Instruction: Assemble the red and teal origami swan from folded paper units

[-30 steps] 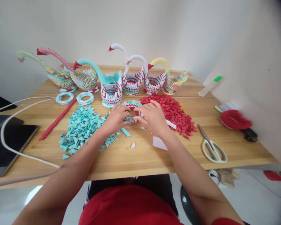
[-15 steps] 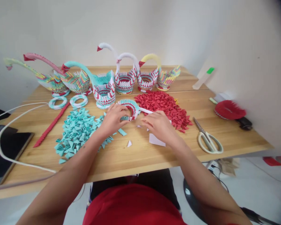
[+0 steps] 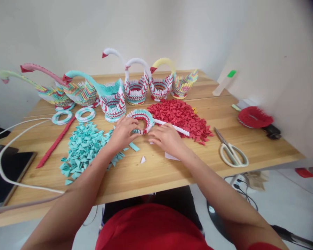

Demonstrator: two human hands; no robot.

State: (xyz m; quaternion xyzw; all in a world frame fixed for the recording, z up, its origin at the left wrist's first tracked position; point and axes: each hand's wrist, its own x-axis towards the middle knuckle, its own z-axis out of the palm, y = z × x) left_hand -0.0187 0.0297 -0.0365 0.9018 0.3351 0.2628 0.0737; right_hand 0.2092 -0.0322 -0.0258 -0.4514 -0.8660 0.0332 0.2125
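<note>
Table (image 3: 130,180): spreads across the middle of the frame, under everything you work on.
Paper swans (image 3: 112,106): stand in a row across the upper left and upper middle.
Teal pieces (image 3: 80,152): heaped left of centre.
Red pieces (image 3: 177,116): heaped right of centre.
Your right hand (image 3: 168,137): low, just right of centre, fingers loosely bent; I cannot tell whether they pinch anything.
Your left hand (image 3: 123,135): closed on the near left part of the ring (image 3: 147,119).
Ring's place: centre of the frame, up and right from your left hand, up and left from your right; being round, it shows no long axis.
White strip (image 3: 178,129): just above your right hand, the nearer one; its long axis slants from beside the ring down to the right, along the red heap's lower edge.
White triangle (image 3: 143,159): below centre, apart from both hands.
</note>
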